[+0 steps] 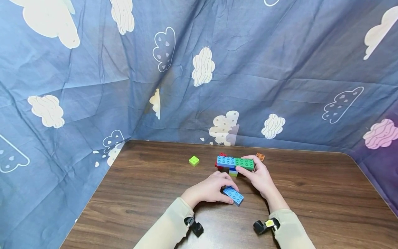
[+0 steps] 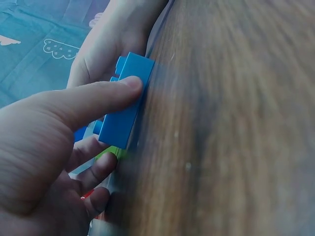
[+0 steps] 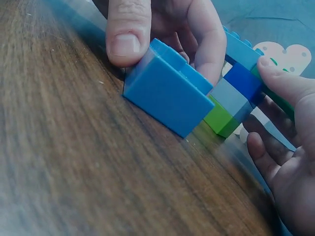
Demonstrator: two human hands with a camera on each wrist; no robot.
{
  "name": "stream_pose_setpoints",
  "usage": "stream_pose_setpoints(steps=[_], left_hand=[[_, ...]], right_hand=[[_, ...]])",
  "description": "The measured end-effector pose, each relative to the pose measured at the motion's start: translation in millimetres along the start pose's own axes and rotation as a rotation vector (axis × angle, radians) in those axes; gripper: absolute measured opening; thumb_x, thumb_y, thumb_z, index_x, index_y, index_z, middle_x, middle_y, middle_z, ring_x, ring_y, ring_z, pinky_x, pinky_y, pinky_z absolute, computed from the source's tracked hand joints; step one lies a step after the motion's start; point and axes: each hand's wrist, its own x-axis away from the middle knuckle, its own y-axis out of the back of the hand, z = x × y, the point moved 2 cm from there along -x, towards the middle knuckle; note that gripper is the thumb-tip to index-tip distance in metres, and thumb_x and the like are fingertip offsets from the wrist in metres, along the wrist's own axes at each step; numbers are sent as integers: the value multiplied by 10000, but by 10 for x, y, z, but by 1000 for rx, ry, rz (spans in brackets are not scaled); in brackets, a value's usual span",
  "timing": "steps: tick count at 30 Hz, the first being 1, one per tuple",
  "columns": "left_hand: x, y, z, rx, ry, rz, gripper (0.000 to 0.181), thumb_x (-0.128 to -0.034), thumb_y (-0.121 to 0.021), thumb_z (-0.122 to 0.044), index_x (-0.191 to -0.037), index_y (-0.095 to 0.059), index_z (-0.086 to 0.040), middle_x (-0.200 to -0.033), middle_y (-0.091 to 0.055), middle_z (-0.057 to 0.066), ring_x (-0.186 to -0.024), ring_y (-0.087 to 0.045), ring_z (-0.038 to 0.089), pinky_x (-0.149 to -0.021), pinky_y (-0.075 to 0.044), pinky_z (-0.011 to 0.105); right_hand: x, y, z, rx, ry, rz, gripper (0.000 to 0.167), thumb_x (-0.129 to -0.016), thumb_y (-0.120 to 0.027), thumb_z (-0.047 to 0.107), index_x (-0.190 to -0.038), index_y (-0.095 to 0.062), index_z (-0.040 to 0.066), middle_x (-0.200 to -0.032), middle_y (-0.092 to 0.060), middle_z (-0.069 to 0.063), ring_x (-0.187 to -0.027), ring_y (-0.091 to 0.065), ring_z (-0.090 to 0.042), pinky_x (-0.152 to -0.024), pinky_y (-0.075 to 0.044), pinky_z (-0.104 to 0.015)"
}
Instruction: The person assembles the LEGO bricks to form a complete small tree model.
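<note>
My left hand (image 1: 212, 189) pinches a blue building brick (image 1: 234, 196) between thumb and fingers, low over the table in front of a stacked structure. In the left wrist view the thumb presses the side of this blue brick (image 2: 125, 110). My right hand (image 1: 260, 175) grips the green brick (image 1: 244, 163) at the right end of the structure's top row. Beside the green one sits another blue brick (image 1: 226, 161). Below that row, the right wrist view shows a dark blue brick (image 3: 243, 82), a pale grey-blue brick (image 3: 229, 100) and a lime brick (image 3: 220, 118) stacked downward.
Red brick parts (image 1: 218, 165) show behind the top row's left end. A separate lime brick (image 1: 194, 160) lies to the left, and an orange brick (image 1: 260, 157) lies behind my right hand. The wooden table (image 1: 149, 193) meets a blue cloud-patterned cloth (image 1: 180, 114) at the back.
</note>
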Motion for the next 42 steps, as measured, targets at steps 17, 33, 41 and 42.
stream_pose_setpoints(steps=[17,33,41,42], left_hand=[[-11,12,23,7,-5,5,315,-966,-861,-387,-1251,-780,-279,-1243,-678,-89,-1146,-525,63,-982,-430,227],[13,46,38,27,15,11,313,-973,-852,-394,-1247,-771,-268,-1217,-663,-93,-1152,-548,56,-1020,-457,235],[2,73,45,55,-7,3,311,-966,-859,-390,-1230,-775,-248,-1162,-660,-103,-1084,-563,28,-978,-465,193],[1,79,42,63,-9,2,310,-964,-861,-388,-1226,-776,-246,-1152,-659,-107,-1069,-566,22,-965,-467,186]], right_hand=[[1,11,-22,51,4,-1,524,-995,-841,321,-1411,-593,121,-1351,-670,-148,-1126,-664,-178,-914,-555,-219],[-13,-6,-18,52,-5,-5,525,-996,-840,316,-1418,-589,129,-1359,-667,-151,-1138,-661,-206,-921,-551,-228],[-10,-2,-20,66,-10,-10,543,-989,-847,333,-1425,-594,130,-1378,-661,-152,-1157,-651,-217,-932,-541,-219],[-9,-3,-19,71,-13,-11,546,-987,-849,340,-1425,-596,134,-1386,-657,-149,-1166,-646,-224,-936,-536,-220]])
